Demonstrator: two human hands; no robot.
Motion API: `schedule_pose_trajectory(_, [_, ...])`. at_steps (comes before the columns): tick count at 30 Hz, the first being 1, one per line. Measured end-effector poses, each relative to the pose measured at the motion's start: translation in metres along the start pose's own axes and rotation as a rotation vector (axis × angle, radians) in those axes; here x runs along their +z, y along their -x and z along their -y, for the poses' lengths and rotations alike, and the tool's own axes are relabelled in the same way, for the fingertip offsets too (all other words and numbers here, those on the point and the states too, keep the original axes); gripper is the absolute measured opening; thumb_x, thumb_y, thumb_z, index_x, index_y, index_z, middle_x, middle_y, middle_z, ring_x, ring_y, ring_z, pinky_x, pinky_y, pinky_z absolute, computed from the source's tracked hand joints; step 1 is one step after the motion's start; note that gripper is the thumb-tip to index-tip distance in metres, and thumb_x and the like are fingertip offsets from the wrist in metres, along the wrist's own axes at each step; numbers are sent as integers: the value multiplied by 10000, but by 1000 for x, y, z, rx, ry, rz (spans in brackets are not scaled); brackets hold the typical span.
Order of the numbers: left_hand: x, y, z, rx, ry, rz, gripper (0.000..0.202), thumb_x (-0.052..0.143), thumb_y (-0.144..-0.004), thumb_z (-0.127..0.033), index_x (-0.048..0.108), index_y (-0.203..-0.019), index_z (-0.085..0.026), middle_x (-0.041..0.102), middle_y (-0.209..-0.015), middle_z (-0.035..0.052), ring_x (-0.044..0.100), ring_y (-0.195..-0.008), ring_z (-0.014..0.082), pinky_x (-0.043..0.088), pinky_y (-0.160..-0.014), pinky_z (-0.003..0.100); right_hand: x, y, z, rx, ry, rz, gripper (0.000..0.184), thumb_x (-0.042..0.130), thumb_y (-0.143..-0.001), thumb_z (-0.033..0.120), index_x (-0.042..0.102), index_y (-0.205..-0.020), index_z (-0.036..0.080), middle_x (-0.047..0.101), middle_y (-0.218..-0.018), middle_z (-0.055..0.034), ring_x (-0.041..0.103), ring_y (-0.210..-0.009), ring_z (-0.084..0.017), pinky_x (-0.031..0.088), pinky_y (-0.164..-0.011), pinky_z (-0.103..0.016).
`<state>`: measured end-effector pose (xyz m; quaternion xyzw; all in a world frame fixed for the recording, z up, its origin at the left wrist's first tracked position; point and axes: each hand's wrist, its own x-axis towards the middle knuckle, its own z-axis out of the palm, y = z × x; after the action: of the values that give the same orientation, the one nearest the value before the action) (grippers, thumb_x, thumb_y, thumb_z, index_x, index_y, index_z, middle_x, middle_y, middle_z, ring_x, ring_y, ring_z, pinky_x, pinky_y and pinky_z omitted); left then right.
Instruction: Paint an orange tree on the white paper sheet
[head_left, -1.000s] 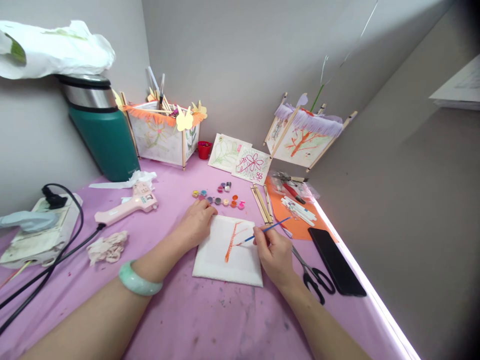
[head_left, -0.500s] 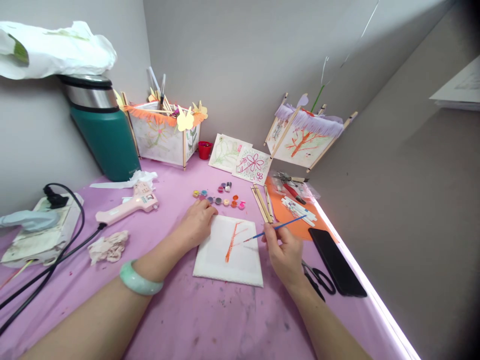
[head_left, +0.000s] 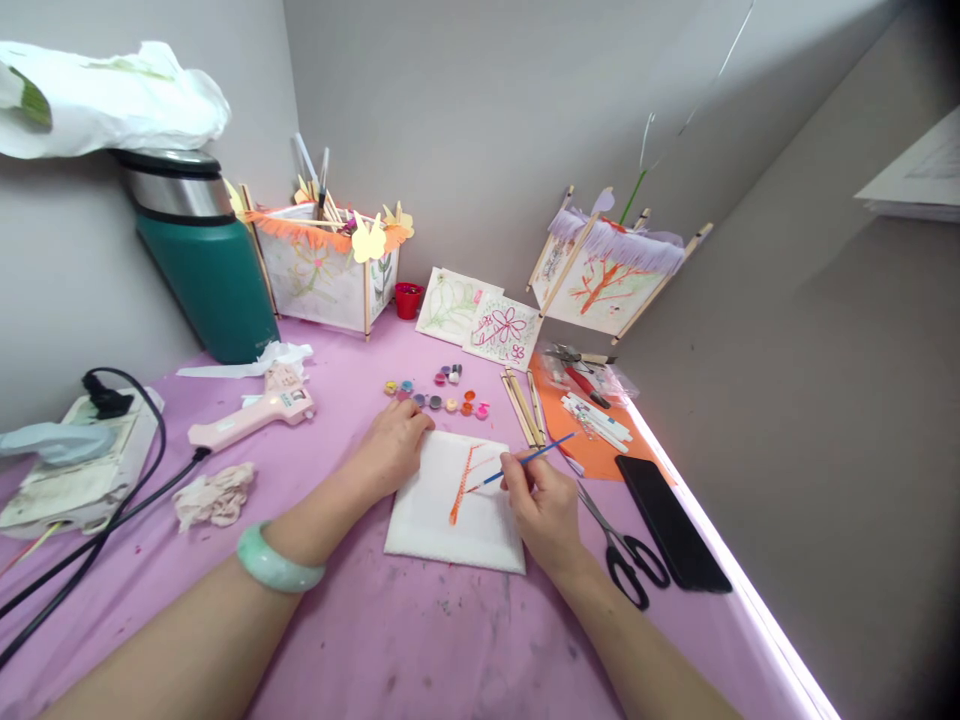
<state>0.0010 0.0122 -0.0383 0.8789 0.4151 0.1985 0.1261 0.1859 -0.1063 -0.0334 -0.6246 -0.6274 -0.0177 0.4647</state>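
Observation:
In my right hand (head_left: 544,500) is a thin blue paintbrush (head_left: 529,457), pinched between thumb and fingers. Its tip meets the orange painted stroke (head_left: 460,490) on a square white sheet (head_left: 427,535) that looks padded. The stroke slants like a trunk, with thin lines branching right from its upper part. My left hand (head_left: 394,445) lies over the sheet's upper left corner, fingers bent and resting there, holding nothing visible. A jade-green bangle (head_left: 279,558) circles that wrist. Small paint pots (head_left: 451,405) stand just beyond the sheet, one of them orange.
Scissors (head_left: 626,555) and a black phone (head_left: 673,523) lie right of my right hand. Wooden sticks (head_left: 523,408) and an orange sheet (head_left: 600,455) are behind it. At left are a pink glue gun (head_left: 255,418), crumpled tissue (head_left: 215,495), a power strip (head_left: 82,460) and a green bottle (head_left: 206,285).
My right hand has moved left with the paintbrush, bringing its tip from right of the orange stroke onto it. More of the scissors shows. My left hand stays on the sheet's corner.

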Motion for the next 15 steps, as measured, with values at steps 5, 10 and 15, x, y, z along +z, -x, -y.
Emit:
schedule_pose_trajectory(5, [-1,0,-1,1,12,7,300,375,-873,-118,654,-978,-152,576,-997,109,516,-1011,232,435,-926,394,-5,-2,-10,-29,114,-40,320,500,-910,308,522,-610,196,563,-540,12,491,-473,-107,352,-509,-238])
schedule_pose_trajectory(10, [-2,0,-1,-6,16,17,295,381,-877,-124,657,-979,-136,572,-996,119,517,-1011,232,432,-927,389,-11,-4,-26,-92,254,-88,361,507,-906,298,467,-561,201,486,-495,27,433,-448,-102,311,-494,-249])
schedule_pose_trajectory(15, [-2,0,-1,0,14,15,293,377,-874,-119,653,-970,-144,573,-995,113,517,-1002,231,438,-919,395,-16,-6,-25,-89,237,-149,353,524,-896,301,490,-561,197,464,-477,31,412,-437,-103,300,-481,-252])
